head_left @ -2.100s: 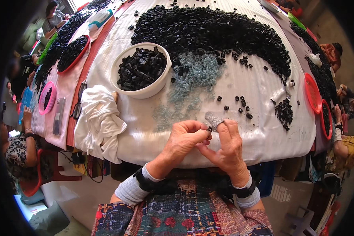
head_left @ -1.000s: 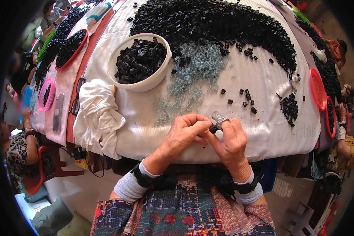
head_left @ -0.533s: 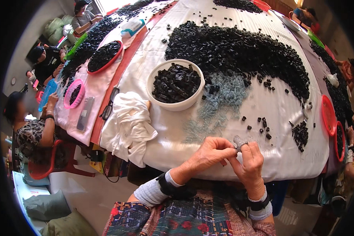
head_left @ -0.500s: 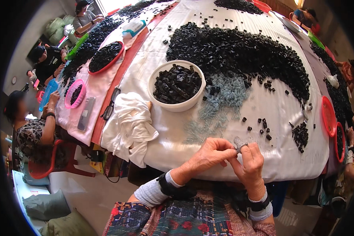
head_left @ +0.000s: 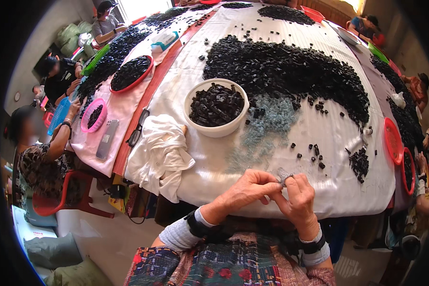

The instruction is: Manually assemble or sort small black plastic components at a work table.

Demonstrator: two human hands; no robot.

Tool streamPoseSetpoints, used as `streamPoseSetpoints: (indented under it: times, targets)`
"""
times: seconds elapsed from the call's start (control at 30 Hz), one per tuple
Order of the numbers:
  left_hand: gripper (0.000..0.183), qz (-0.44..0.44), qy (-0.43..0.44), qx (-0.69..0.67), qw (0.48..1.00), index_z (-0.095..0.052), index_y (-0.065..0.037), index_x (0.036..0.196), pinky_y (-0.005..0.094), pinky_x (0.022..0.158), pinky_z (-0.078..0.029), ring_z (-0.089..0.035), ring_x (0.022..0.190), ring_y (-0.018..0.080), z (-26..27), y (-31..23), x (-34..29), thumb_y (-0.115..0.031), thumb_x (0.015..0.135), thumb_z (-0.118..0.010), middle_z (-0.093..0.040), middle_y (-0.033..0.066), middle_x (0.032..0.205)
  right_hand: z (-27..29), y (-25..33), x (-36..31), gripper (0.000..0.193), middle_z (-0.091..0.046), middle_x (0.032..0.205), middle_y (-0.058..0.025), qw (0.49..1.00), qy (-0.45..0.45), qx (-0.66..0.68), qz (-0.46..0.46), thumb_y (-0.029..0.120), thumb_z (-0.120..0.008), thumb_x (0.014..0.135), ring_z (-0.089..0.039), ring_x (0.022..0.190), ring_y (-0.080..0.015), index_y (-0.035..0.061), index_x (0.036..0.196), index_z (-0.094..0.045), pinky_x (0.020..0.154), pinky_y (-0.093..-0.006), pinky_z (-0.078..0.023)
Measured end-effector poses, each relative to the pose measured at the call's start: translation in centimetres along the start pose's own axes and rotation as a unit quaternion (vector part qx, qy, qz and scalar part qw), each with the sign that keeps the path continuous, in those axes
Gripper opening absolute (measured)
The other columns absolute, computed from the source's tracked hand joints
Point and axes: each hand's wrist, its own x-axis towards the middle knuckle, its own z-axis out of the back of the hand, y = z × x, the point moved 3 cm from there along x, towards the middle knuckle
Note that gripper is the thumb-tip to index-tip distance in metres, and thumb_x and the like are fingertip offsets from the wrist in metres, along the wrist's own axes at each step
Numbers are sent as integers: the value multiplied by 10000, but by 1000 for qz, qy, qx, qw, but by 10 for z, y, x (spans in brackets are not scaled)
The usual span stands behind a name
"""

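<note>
Both hands meet at the near edge of the table [head_left: 319, 200], which is covered in a white cloth. Left hand [head_left: 245, 190] and right hand [head_left: 298, 198] are brought together, fingertips pinching one small grey piece [head_left: 284, 175] between them; the piece sits just above the cloth, right at the near edge, slightly right of middle. Too small to tell its exact shape. Both hands closed on it, thumbs and forefingers doing the holding. Dark bands and pale sleeves on both wrists.

Just beyond the hands: a loose scatter of small black parts [head_left: 314, 152] on the cloth, and a smaller black heap [head_left: 359, 162] toward the right edge. A patch of greyish-blue bits [head_left: 267, 128] is spread across the middle, running from near the hands up toward the bowl.

White bowl [head_left: 217, 129] filled with black pieces stands left of centre, touching the grey patch on its right side. A crumpled white cloth [head_left: 159, 152] hangs over the near-left edge, beside the bowl. Large curved mound of black parts [head_left: 291, 71] occupies the far half.

Red shallow trays [head_left: 394, 143] along the right edge. To the left, a second table with a pink cover: a red tray of black parts [head_left: 131, 72], a pink basket [head_left: 93, 117], a phone [head_left: 107, 138], a pair of glasses [head_left: 137, 131]. Other people sit along the left and far sides
</note>
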Motion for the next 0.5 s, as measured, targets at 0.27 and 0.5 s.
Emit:
streamPoseSetpoints:
  times: [0.27,0.5]
  targets:
    - [219,3,6,39,999,-654,12,905,225,623,-514,-594,720,89,9,-8,-8,-201,886,-606,-635,21,822,-8,6,0,209,-506,680,-101,999,-29,24,12,56,-703,628,-514,606,-277,22,752,-539,532,-363,-435]
    - [223,9,4,32,999,-657,25,933,230,647,-510,-600,736,93,9,-12,-3,-187,888,-604,-648,37,838,-7,1,2,294,-548,746,-123,999,-15,31,-31,69,-720,602,-553,680,-294,-4,834,-555,580,-363,-471]
